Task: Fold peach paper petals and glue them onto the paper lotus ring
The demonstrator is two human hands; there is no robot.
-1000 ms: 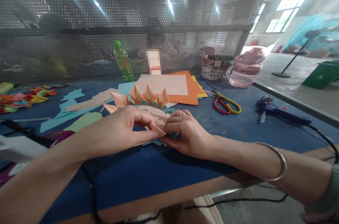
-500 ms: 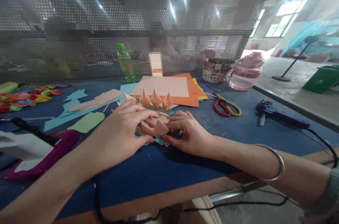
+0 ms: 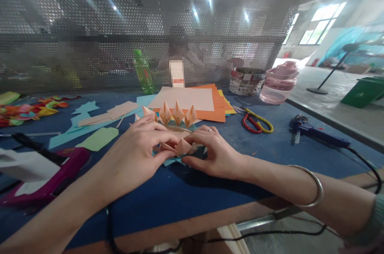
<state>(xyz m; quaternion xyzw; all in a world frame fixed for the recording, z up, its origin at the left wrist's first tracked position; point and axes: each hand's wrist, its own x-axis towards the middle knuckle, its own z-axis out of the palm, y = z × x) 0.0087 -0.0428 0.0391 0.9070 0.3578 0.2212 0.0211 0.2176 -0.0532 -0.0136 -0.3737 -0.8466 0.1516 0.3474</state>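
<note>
The left hand (image 3: 135,162) and right hand (image 3: 213,154) now sit closer together on the origami piece (image 3: 177,129), their fingertips closing in from opposite sides on a peach flap (image 3: 183,147). A moment ago the left hand was reaching further across with its fingers more stretched out; now they curl down over the paper. The right hand's fingers are bent too, and its thumb tucks in low against the teal layer (image 3: 195,154). Both hands seem to pinch the flap, though the fingers hide exactly how it is held.

The piece lies flat on the blue worktop (image 3: 264,162), directly in front of the person. Its 4 peach points (image 3: 178,113) stand in a row along the far edge, and they now show clearly above the hands.

Beyond the piece are a pale sheet (image 3: 183,99) and orange sheets (image 3: 217,115). To its right are red-and-yellow scissors (image 3: 255,123) and, further out, a glue gun (image 3: 315,136). To its left are a green paper shape (image 3: 99,139) and a heap of colored scraps (image 3: 27,110) — farther along, near the edge. Behind it, a green bottle (image 3: 143,72) stands against a perforated metal screen (image 3: 228,14).
</note>
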